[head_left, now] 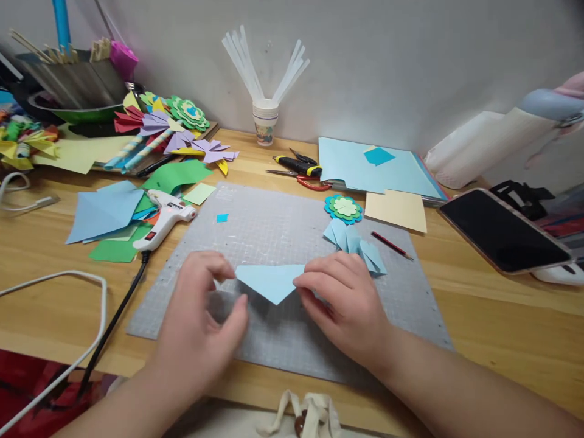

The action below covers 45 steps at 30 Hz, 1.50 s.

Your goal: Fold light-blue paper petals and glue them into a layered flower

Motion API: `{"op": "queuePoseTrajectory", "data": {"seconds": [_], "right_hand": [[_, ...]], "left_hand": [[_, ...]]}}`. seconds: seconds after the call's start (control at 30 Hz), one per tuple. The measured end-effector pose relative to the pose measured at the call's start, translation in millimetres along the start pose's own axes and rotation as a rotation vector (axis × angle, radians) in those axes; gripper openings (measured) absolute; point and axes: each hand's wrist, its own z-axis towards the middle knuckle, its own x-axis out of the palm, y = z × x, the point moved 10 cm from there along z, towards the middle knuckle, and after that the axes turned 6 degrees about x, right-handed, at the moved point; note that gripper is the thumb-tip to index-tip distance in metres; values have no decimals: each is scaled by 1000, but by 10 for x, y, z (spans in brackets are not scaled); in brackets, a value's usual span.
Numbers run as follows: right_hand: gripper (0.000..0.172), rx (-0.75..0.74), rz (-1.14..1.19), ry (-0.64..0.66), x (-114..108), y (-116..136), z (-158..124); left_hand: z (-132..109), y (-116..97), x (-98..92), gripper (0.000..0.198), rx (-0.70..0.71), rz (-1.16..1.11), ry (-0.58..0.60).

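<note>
A light blue paper folded into a triangle [270, 281] lies on the grey cutting mat [274, 231], point toward me. My right hand [344, 307] pinches its right corner with fingers closed. At the paper's left corner my left hand [201, 316] curls its fingers loosely, the thumb apart, touching or nearly touching the corner. Several folded light blue pieces [353, 242] lie on the mat just beyond my right hand.
A white glue gun [165, 222] with black cord lies left of the mat by loose coloured sheets [107, 210]. Scissors [298, 170], a paper flower [344, 208], a pencil [391, 245], blue sheets [378, 170] and a phone [502, 234] lie beyond and right. A cup of glue sticks [265, 121] stands at the wall.
</note>
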Motion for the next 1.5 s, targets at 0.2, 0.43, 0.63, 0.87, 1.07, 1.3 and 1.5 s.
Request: {"op": "queuePoseTrajectory", "data": {"seconds": [0.2, 0.43, 0.63, 0.87, 1.07, 1.3, 1.5], "right_hand": [[13, -94, -17, 184, 224, 157, -93], [20, -108, -98, 393, 471, 183, -181], [19, -127, -116, 411, 435, 229, -229], [18, 29, -3, 375, 401, 137, -189], [15, 337, 182, 451, 478, -178, -148], [16, 387, 99, 449, 539, -236, -91], [18, 383, 4, 442, 581, -241, -64]], "left_hand": [[-183, -348, 288, 13, 557, 446, 304], [-305, -323, 480, 19, 582, 454, 449], [-329, -364, 442, 22, 609, 410, 433], [-283, -225, 389, 19, 460, 395, 412], [-177, 12, 373, 11, 245, 332, 445], [-91, 104, 430, 20, 142, 376, 427], [-73, 101, 481, 25, 158, 433, 440]]}}
